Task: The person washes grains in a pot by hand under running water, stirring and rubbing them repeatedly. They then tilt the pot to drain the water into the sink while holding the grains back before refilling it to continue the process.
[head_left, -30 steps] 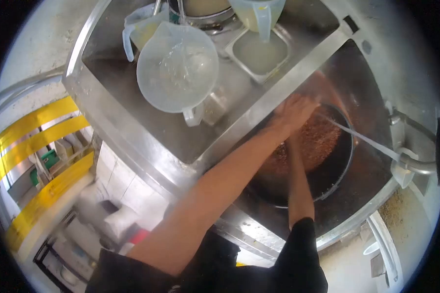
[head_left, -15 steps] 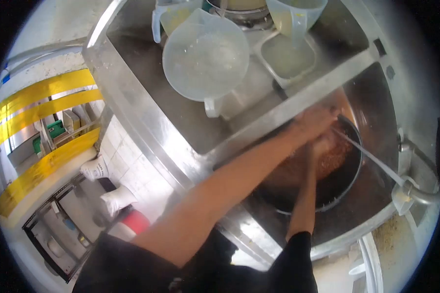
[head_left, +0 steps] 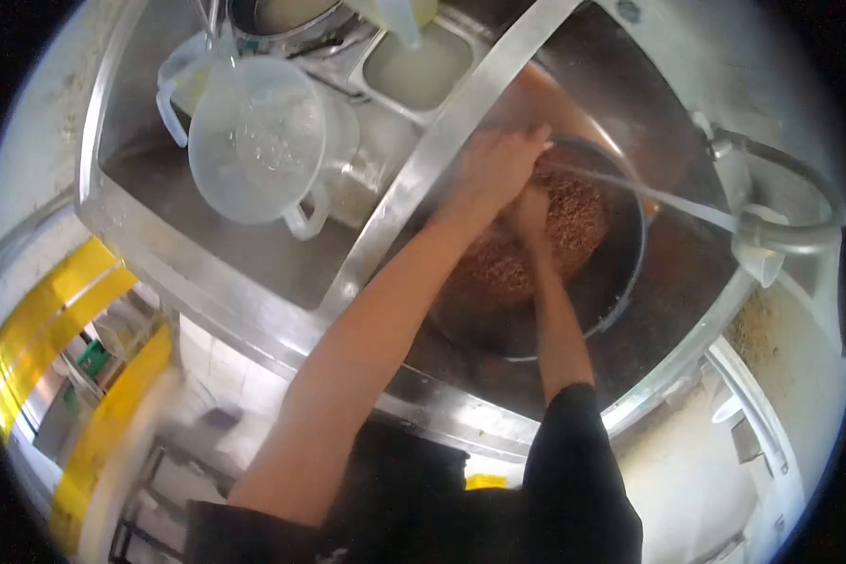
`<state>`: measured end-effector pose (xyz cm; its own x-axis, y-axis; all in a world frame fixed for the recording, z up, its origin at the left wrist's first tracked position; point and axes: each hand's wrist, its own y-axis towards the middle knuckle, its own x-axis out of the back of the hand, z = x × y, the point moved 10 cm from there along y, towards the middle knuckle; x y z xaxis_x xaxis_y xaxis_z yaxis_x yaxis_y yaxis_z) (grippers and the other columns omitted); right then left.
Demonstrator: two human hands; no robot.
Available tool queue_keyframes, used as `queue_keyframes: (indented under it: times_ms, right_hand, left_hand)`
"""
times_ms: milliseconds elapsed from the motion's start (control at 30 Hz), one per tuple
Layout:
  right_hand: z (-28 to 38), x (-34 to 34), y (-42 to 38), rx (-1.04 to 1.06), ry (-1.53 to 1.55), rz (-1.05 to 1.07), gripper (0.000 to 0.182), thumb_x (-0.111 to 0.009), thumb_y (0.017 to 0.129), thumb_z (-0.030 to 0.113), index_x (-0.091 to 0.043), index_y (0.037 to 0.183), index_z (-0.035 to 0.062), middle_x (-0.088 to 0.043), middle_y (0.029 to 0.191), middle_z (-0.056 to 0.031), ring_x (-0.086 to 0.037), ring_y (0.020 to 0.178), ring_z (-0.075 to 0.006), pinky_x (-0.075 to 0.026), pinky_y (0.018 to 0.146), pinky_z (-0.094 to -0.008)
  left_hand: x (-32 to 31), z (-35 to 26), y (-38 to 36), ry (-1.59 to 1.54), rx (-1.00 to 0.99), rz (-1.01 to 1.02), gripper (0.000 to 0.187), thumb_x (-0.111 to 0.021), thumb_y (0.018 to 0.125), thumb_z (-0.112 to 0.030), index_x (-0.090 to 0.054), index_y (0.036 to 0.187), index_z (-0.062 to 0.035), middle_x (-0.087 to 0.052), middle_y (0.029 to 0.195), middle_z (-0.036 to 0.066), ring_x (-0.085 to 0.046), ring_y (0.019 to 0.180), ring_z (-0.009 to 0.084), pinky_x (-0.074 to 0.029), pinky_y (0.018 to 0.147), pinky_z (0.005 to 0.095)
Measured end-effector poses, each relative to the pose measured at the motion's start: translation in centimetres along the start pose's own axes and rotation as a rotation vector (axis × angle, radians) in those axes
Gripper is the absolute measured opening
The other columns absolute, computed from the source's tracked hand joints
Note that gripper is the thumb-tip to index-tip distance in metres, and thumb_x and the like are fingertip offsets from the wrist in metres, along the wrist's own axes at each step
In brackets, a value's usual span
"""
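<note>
A dark round pot (head_left: 637, 268) stands in the right-hand sink basin, holding wet reddish-brown grains (head_left: 578, 211). At its upper-left rim, my left hand (head_left: 508, 162) is closed on the edge, with some fingers hidden. My right hand (head_left: 533, 205) reaches down into the pot among the grains, below the left one; its fingers are blurred and mostly out of sight. From the metal faucet (head_left: 799, 235) on the right, a pale stream of water (head_left: 681, 200) runs toward the pot, near my left fingertips.
A metal divider (head_left: 442, 155) separates the two basins. The left basin holds a translucent plastic jug (head_left: 258, 141), a second jug (head_left: 183, 89), a square metal container (head_left: 421, 70) with cloudy liquid and a round metal pot (head_left: 282, 19). Yellow rails (head_left: 108, 418) stand at lower left.
The view has turned and shifted, so the sink appears rotated and my hands sit further left and up. More grains show in the pot; both hands remain at it.
</note>
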<state>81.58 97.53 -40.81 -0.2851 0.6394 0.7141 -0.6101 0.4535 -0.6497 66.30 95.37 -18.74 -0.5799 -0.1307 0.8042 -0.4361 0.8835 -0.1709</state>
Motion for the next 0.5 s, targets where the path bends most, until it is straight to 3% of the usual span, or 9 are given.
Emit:
queue_keyframes:
  times_ms: [67,133,200,267,300,333,367,467,500]
  right_hand:
    - [1.2,2.8,-6.1,0.207,0.531,-0.533,0.037,-0.073,0.076,0.015,-0.064,0.107,-0.0040,-0.063,0.111,-0.0208,-0.056,0.107,-0.0377,-0.041,0.095,-0.0478]
    - [4.3,7.5,-11.9,0.269,0.075,-0.321,0.046,-0.074,0.075,0.013,-0.062,0.116,-0.0016,-0.061,0.118,-0.0217,-0.053,0.114,-0.0389,-0.036,0.103,-0.0492]
    - [2.5,14.5,-15.3,0.198,-0.051,-0.833,0.049,-0.079,0.073,0.015,-0.063,0.118,0.0029,-0.061,0.120,-0.0206,-0.053,0.114,-0.0380,-0.037,0.103,-0.0484]
    - [-3.2,14.7,-12.6,0.003,0.189,-1.128,0.044,-0.077,0.076,0.019,-0.065,0.115,0.0050,-0.062,0.118,-0.0196,-0.056,0.111,-0.0378,-0.042,0.097,-0.0475]
    - [-1.3,15.2,-10.6,0.075,0.114,-1.111,0.039,-0.075,0.079,0.025,-0.067,0.111,0.0033,-0.065,0.111,-0.0195,-0.061,0.102,-0.0371,-0.046,0.089,-0.0457]
    - [-0.3,14.7,-7.8,0.116,0.235,-1.042,0.041,-0.071,0.083,0.032,-0.068,0.108,0.0005,-0.067,0.103,-0.0205,-0.064,0.093,-0.0373,-0.049,0.084,-0.0445]
    - [0.9,11.6,-3.6,0.081,0.243,-0.762,0.042,-0.070,0.084,0.035,-0.068,0.107,0.0002,-0.068,0.100,-0.0202,-0.064,0.090,-0.0372,-0.050,0.082,-0.0440]
    - [0.0,-7.4,7.3,-0.012,0.234,0.311,0.040,-0.068,0.084,0.037,-0.071,0.104,0.0026,-0.065,0.111,-0.0205,-0.062,0.100,-0.0377,-0.047,0.089,-0.0470]
    - [1.7,-5.1,-2.1,-0.011,0.241,0.280,0.040,-0.068,0.084,0.037,-0.071,0.104,0.0026,-0.065,0.111,-0.0205,-0.062,0.100,-0.0377,-0.047,0.089,-0.0470]
  left_hand:
    - [0.6,-0.5,0.0,0.022,-0.037,-0.046,0.027,-0.043,0.100,-0.032,-0.054,0.112,-0.0097,-0.068,0.080,0.016,-0.068,0.073,0.0353,-0.054,0.062,0.0478]
    - [0.5,0.0,-0.2,0.015,-0.040,-0.147,0.027,-0.044,0.100,-0.032,-0.054,0.112,-0.0101,-0.068,0.079,0.017,-0.068,0.073,0.0359,-0.053,0.062,0.0484]
    - [1.1,0.1,0.1,0.032,-0.039,-0.168,0.027,-0.044,0.100,-0.032,-0.054,0.112,-0.0103,-0.067,0.077,0.016,-0.068,0.072,0.0360,-0.053,0.061,0.0483]
    - [0.4,-0.2,-0.4,0.034,-0.030,-0.144,0.027,-0.044,0.100,-0.033,-0.054,0.112,-0.0105,-0.067,0.075,0.016,-0.068,0.071,0.0360,-0.053,0.060,0.0483]
    - [0.1,-0.1,-0.3,0.048,-0.014,-0.108,0.028,-0.043,0.100,-0.034,-0.053,0.112,-0.0107,-0.067,0.074,0.016,-0.068,0.070,0.0363,-0.053,0.060,0.0483]
    - [-0.1,0.2,-0.1,0.065,0.001,-0.069,0.029,-0.043,0.100,-0.034,-0.053,0.112,-0.0109,-0.067,0.073,0.016,-0.067,0.070,0.0365,-0.053,0.059,0.0483]
    - [-0.2,0.4,0.2,0.066,0.001,-0.048,0.029,-0.043,0.100,-0.034,-0.053,0.112,-0.0109,-0.067,0.073,0.016,-0.067,0.070,0.0365,-0.053,0.059,0.0483]
    - [0.1,-0.1,-0.3,0.052,0.030,0.030,0.027,-0.041,0.101,-0.036,-0.051,0.111,-0.0124,-0.066,0.074,0.018,-0.067,0.072,0.0388,-0.052,0.062,0.0508]
    - [0.6,-0.5,0.1,0.064,0.004,0.014,0.027,-0.041,0.101,-0.036,-0.051,0.111,-0.0124,-0.066,0.074,0.018,-0.067,0.072,0.0388,-0.052,0.062,0.0508]
